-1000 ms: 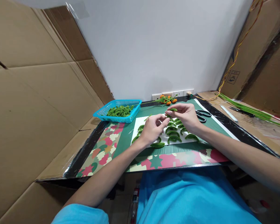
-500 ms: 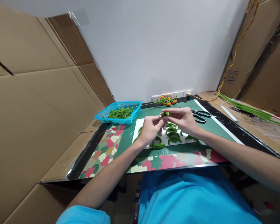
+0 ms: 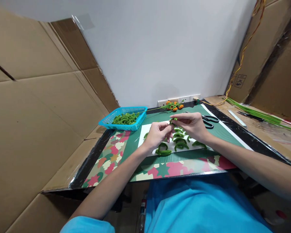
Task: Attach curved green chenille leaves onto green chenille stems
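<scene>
Between the fingertips of both hands is a short, fuzzy green pipe cleaner piece [image 3: 173,120], bent and partly hidden by the fingers. My left hand [image 3: 157,134] pinches it from the left, and my right hand [image 3: 191,124] grips it from the right with thumb and fingers. Below them lies a white sheet [image 3: 142,131] bearing several curved green pipe cleaner pieces [image 3: 180,145]. One looped green piece [image 3: 163,151] rests at the sheet's front edge, under the left hand.
A blue plastic basket [image 3: 138,124] full of green pipe cleaner pieces stands back left. Orange-and-green pipe cleaner flowers [image 3: 175,106] lie at the back. Black-handled scissors [image 3: 210,121] are right of the hands. Long green stems [image 3: 254,111] lie far right; cardboard walls [image 3: 50,106] flank the table.
My hands have moved slightly apart, and the right hand has shifted a little to the right. The green piece between the fingers has turned and shows a different bend.
</scene>
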